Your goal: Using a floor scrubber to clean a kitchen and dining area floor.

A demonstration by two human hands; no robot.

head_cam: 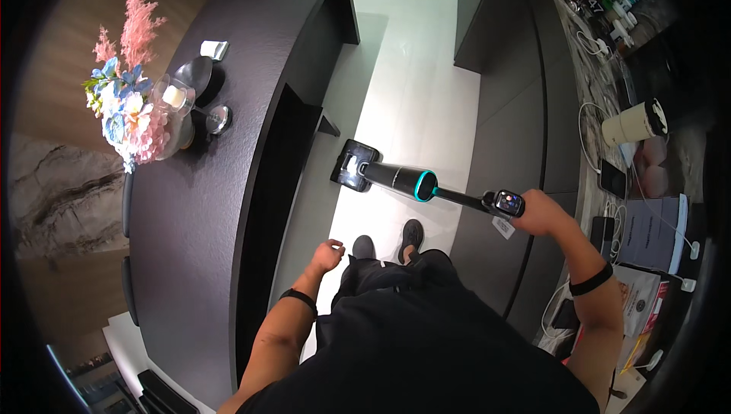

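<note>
My right hand is closed around the handle end of an upright cordless floor cleaner. Its dark body has a teal ring, and its wide floor head rests on the pale floor near the table's base. By the grip sits a small lit screen, with a printed tag hanging below it. Empty, my left hand hangs beside my left leg, its fingers loosely curled and slightly apart. Both my shoes stand on the floor behind the cleaner.
Along the left runs a long dark table, bearing a flower arrangement, a glass candle holder and a black bowl. Dark cabinets line the right. Their marbled counter carries a cream tumbler, a phone and white cables.
</note>
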